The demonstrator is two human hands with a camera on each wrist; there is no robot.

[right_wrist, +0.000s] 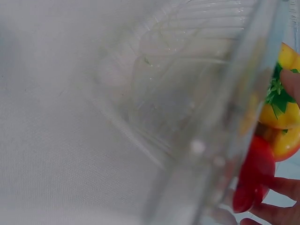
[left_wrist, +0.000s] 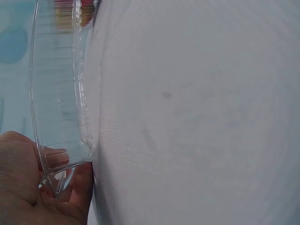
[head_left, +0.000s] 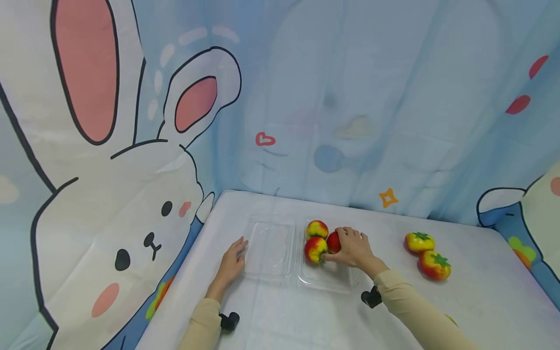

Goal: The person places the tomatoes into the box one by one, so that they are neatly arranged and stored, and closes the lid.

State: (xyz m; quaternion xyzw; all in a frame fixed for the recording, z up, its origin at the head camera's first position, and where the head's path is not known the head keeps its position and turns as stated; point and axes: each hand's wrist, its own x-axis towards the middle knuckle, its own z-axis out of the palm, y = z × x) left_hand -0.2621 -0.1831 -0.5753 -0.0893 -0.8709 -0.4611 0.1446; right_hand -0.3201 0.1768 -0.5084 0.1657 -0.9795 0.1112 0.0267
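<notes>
A clear plastic clamshell box lies unfolded on the white table, its lid [head_left: 269, 250] at the left and its tray [head_left: 325, 281] at the right. Three red-and-yellow tomatoes with green leafy tops stand in the tray: a back one [head_left: 317, 228], a front one [head_left: 315, 249] and a mostly red one [head_left: 333, 242]. My right hand [head_left: 353, 249] curls its fingers over the red tomato [right_wrist: 255, 173]; the thumb lies against the front one's green top. My left hand [head_left: 232, 262] rests at the lid's left edge, its fingers fairly straight by the corner.
Two more tomatoes, one mostly yellow [head_left: 420, 242] and one redder [head_left: 434, 266], sit side by side at the right. A bit of something yellow-green [head_left: 450, 319] peeks out beside my right sleeve. Behind the table hangs a blue cartoon curtain [head_left: 350, 97].
</notes>
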